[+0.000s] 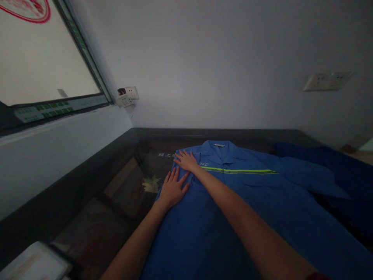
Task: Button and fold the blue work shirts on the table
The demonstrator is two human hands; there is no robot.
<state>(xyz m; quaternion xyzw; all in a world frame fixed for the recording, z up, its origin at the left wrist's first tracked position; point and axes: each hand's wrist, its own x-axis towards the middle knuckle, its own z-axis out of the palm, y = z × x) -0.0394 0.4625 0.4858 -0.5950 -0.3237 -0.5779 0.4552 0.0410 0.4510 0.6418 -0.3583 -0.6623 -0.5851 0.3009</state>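
A blue work jacket with a collar and a yellow-green reflective stripe lies spread face up on a dark glossy table. My left hand rests on the jacket's left edge with its fingers spread. Just above it, my right hand lies flat on the shoulder area, fingers apart, with its forearm crossing over the front. One sleeve stretches out to the right. On the left side the other sleeve is not seen spread out.
Darker blue cloth lies at the right, partly beneath the sleeve. A white box-like object sits at the lower left. Wall sockets and a plug adapter are on the walls, beside a window.
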